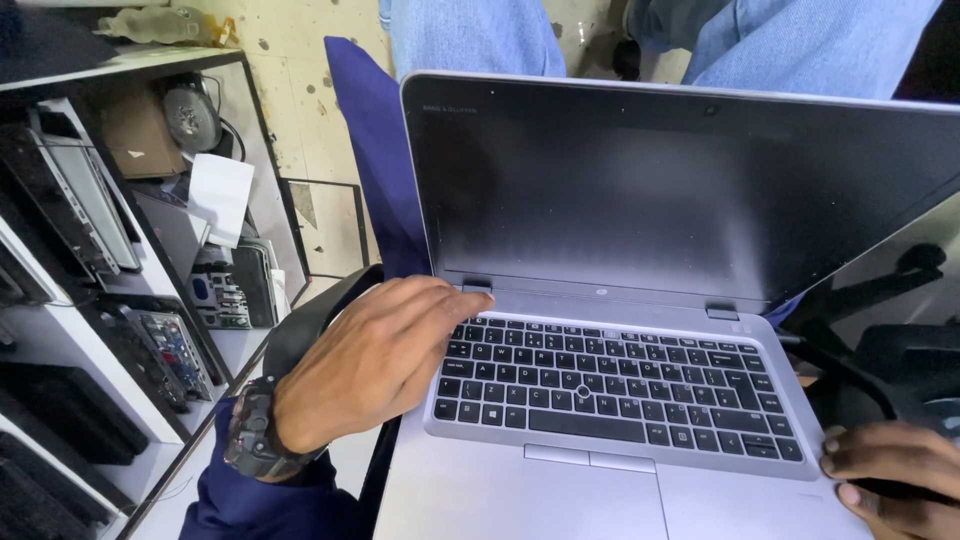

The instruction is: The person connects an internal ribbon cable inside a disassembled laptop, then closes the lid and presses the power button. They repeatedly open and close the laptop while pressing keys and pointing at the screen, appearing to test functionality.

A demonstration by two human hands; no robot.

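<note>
A silver laptop (600, 480) lies open in front of me, its screen (660, 190) dark and its black keyboard (610, 385) exposed. My left hand (375, 355), with a dark watch on the wrist, rests flat over the laptop's left edge, fingertips at the keyboard's upper left corner near the hinge. My right hand (895, 475) grips the laptop's front right corner, fingers curled around the edge.
Shelves (120, 300) at left hold stacked laptops, circuit boards and papers. Beyond the screen is a person's legs in blue jeans (470, 35). A black chair base (890, 340) shows at right.
</note>
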